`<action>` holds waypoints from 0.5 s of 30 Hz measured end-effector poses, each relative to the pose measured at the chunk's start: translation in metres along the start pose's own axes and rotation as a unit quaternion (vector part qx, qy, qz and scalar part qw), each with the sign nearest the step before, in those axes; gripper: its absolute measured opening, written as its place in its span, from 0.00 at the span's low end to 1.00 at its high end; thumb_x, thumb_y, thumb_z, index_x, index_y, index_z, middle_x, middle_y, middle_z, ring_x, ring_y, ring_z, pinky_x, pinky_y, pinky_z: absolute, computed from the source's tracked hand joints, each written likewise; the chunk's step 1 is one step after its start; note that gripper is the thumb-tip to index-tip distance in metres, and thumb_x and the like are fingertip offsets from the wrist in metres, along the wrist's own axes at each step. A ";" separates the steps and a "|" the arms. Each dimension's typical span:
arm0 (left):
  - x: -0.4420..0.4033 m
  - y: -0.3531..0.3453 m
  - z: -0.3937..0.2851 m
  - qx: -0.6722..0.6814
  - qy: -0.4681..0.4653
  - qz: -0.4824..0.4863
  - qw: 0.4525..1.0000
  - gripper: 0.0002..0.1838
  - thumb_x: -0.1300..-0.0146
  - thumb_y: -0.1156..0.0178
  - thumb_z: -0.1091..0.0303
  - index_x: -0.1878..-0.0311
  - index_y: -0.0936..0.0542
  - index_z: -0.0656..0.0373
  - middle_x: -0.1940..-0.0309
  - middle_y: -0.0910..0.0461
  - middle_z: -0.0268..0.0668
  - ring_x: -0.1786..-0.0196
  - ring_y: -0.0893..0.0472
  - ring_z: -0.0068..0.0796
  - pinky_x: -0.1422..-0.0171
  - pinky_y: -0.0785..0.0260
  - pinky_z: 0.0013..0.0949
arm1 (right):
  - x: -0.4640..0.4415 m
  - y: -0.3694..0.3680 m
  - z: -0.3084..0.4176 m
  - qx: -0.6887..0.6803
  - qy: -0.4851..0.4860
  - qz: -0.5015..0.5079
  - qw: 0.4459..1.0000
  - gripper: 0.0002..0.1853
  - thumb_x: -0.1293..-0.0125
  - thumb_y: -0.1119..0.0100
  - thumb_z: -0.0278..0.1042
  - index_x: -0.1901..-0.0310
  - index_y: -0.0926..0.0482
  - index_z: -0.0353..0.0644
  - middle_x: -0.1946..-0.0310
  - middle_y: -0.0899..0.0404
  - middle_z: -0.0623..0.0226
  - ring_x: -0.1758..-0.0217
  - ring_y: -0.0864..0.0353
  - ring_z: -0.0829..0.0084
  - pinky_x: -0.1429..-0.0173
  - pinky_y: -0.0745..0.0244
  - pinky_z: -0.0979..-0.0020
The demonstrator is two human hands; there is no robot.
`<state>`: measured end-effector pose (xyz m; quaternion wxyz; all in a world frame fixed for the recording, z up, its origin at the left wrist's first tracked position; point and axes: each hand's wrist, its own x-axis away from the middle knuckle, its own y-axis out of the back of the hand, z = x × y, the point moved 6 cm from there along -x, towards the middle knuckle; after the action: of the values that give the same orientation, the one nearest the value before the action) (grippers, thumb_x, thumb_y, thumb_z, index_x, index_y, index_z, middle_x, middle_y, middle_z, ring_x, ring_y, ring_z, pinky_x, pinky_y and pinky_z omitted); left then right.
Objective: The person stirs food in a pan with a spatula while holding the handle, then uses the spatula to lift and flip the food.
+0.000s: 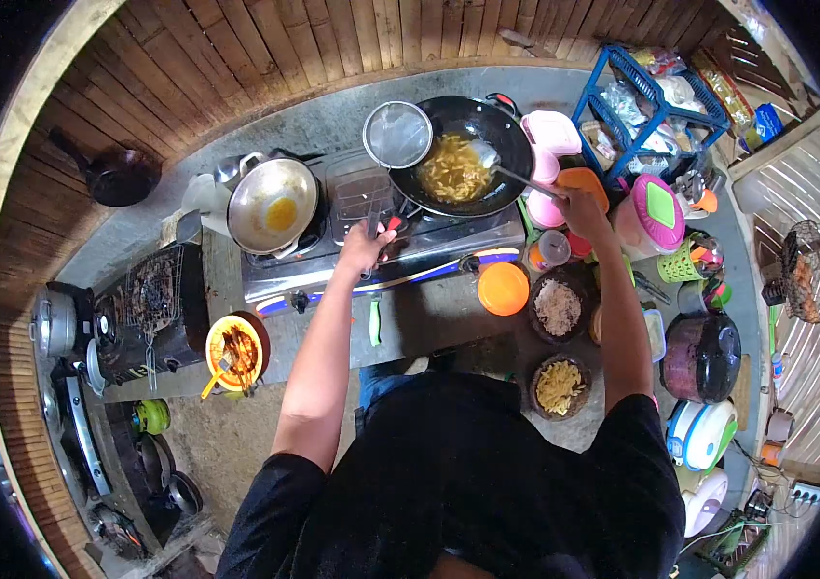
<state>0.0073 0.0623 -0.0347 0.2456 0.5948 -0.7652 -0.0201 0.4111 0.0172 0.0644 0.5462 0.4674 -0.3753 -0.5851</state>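
My left hand point(364, 249) is closed round the handle of a round mesh strainer point(397, 135). The strainer is held up beside the rim of a black wok point(511, 145), overlapping its left edge in view. Close to those fingers is the wok's red-and-black handle point(394, 224); whether they touch it I cannot tell. My right hand point(584, 214) grips a long-handled metal spatula point(516, 177), its blade down in the wok. Yellowish strips of food point(455, 170) lie in oil there, beside the blade.
A pale pan point(254, 207) with a little yellow liquid sits on the stove's point(333, 275) left burner. Bowls of yellow strips point(560, 387) and pale crumbly food point(558, 308) stand near my right forearm. At left are a grill rack point(154, 289) and an orange bowl of sauce point(254, 333).
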 end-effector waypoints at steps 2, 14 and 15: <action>0.000 0.000 -0.001 -0.006 -0.001 0.002 1.000 0.15 0.40 0.33 0.62 0.59 0.28 0.58 0.79 0.23 0.34 0.83 0.23 0.23 0.84 0.35 0.29 | 0.001 -0.004 0.000 -0.027 0.023 0.033 0.999 0.12 0.34 0.48 0.38 0.56 0.18 0.42 0.62 0.18 0.54 0.58 0.18 0.55 0.55 0.24 0.55; 0.013 0.003 -0.013 -0.042 0.008 -0.049 0.998 0.15 0.41 0.33 0.62 0.59 0.27 0.57 0.77 0.22 0.33 0.80 0.22 0.22 0.79 0.32 0.29 | 0.015 0.007 0.028 -0.236 0.031 -0.003 0.971 0.13 0.36 0.44 0.33 0.52 0.19 0.40 0.60 0.18 0.55 0.56 0.18 0.58 0.52 0.26 0.63; 0.010 0.002 -0.009 -0.042 0.008 -0.049 0.998 0.15 0.41 0.33 0.62 0.59 0.27 0.57 0.77 0.22 0.33 0.80 0.22 0.22 0.79 0.32 0.29 | 0.010 0.010 0.025 -0.197 0.028 -0.016 0.980 0.14 0.36 0.44 0.33 0.51 0.19 0.40 0.61 0.18 0.53 0.57 0.18 0.55 0.54 0.25 0.61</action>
<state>0.0074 0.0559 -0.0222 0.2751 0.6211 -0.7315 -0.0590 0.3902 0.0039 0.0796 0.6287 0.3729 -0.2299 -0.6425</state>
